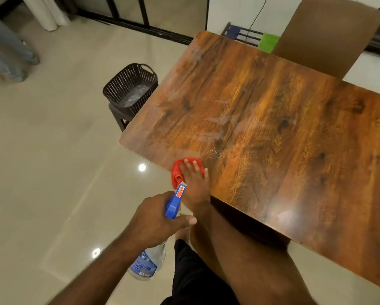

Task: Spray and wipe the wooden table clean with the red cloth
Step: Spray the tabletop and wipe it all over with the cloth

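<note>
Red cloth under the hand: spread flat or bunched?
Bunched. The cloth shows rumpled folds left of the right hand, which presses it with straight fingers on the table near its edge.

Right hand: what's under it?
The red cloth, pressed flat by the right hand on the wooden table near its edge. Cloth shows left of the hand and past the fingertips; the part under the palm, and the tabletop below, are covered.
</note>
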{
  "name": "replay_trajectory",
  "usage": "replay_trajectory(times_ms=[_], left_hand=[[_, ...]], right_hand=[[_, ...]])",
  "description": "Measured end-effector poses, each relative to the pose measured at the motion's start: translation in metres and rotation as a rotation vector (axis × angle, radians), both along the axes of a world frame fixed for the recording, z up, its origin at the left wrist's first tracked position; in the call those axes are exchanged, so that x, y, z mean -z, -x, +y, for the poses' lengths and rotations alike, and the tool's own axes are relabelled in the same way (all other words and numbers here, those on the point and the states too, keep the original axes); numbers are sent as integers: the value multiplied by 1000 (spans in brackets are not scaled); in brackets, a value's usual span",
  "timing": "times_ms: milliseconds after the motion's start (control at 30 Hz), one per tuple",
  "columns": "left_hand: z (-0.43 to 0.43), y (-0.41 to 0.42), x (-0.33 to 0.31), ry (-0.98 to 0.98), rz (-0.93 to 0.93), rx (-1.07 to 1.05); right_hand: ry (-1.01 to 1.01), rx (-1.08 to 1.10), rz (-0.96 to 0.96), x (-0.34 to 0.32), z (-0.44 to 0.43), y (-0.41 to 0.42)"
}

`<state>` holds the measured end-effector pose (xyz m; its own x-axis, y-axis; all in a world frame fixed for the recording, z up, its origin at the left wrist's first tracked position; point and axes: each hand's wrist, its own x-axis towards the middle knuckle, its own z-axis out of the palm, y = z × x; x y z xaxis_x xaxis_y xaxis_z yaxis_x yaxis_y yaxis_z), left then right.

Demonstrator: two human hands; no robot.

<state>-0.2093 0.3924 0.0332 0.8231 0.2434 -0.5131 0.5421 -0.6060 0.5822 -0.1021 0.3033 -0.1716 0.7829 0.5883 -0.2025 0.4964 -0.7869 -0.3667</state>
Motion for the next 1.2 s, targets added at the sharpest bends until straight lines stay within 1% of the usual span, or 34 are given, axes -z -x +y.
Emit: replay_trajectory(times_ms=[67,100,167,200,233,267,367,433,533,667,767,900,967,1033,1100,1200], left_hand=[[1,-10,0,15,22,25],[2,-15,-1,20,30,38],[6,-24,-1,32,39,64],[8,-29,0,36,33,73],[11,-33,0,38,27,84],[13,-37,2,37,26,100],[18,-52,6,43,34,133],[21,-63,10,51,35,163],[28,-78,19,58,42,195],[35,-95,31,47,64,245],[39,-100,35,46,49,288],[42,-105,37,63,40,275],[42,-108,37,77,44,258],[41,-112,36,87,37,257],[40,-117,35,94,23,263],[39,-127,37,99,20,252]], right_hand=[[21,-121,-84,12,3,3],[23,-172,-96,13,-5,-1],[14,-196,-40,8,-36,-11],[8,-143,15,3,-56,-12],[-1,-37,60,-3,-76,-12],[-26,112,86,-8,-96,-11],[-90,592,71,-11,-144,-13],[-85,758,44,-6,-158,-20],[-115,845,1,-3,-158,-45],[-150,934,10,0,-157,-83],[-169,1002,-22,2,-182,-105],[-153,1145,-70,-5,-209,-141],[-142,1151,-56,-9,-201,-163],[-133,1102,-50,-13,-180,-187],[-122,993,-43,-15,-146,-207],[-120,753,-4,-16,-76,-219]])
